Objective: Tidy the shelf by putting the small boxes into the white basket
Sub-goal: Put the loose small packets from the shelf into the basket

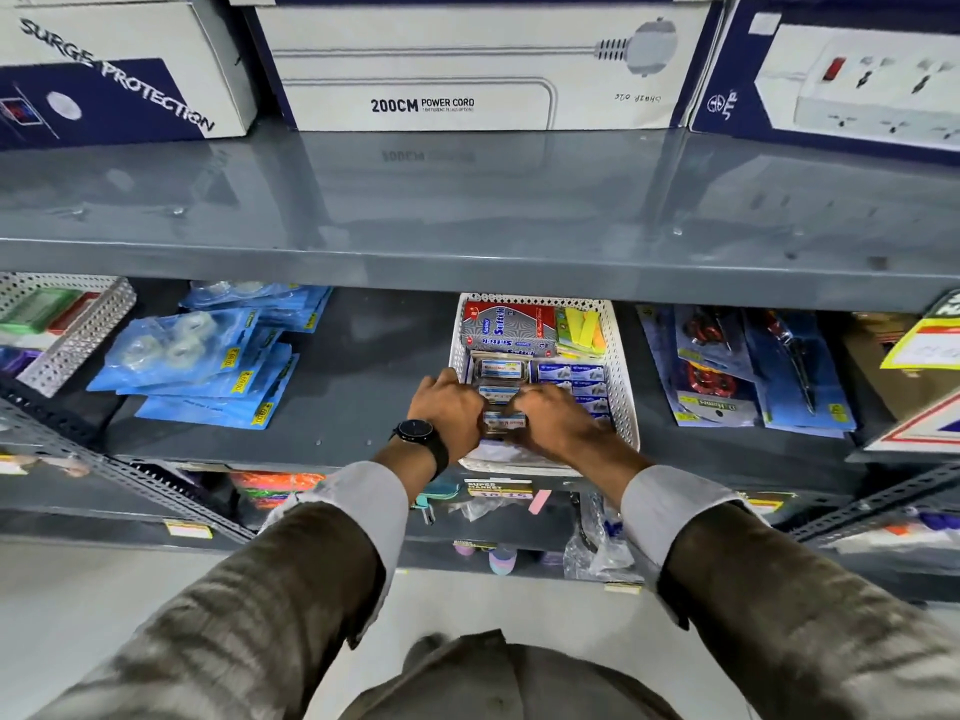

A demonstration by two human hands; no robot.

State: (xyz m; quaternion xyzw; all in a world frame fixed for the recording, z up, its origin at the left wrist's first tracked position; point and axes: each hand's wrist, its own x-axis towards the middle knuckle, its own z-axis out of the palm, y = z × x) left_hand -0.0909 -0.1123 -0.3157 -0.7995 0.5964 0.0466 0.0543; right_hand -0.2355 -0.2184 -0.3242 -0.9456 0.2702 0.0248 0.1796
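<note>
A white perforated basket (pixel 621 366) stands on the dark shelf under the grey upper shelf. Inside it lie a red and blue carton (pixel 511 324), yellow sticky notes (pixel 582 332), a stack of small blue boxes (pixel 571 379) on the right and small clear-wrapped boxes (pixel 498 368) in a row on the left. Both hands reach into the basket's near half. My left hand (pixel 447 407), with a black watch on the wrist, and my right hand (pixel 558 420) press from both sides on one small box (pixel 505 423) in that row.
Blue tape packs (pixel 208 366) lie left of the basket, with bare shelf between. Scissor packs (pixel 748 371) lie to its right. Large power-strip cartons (pixel 467 65) fill the upper shelf. A perforated metal bracket (pixel 78 335) stands far left. Lower shelves hold assorted goods.
</note>
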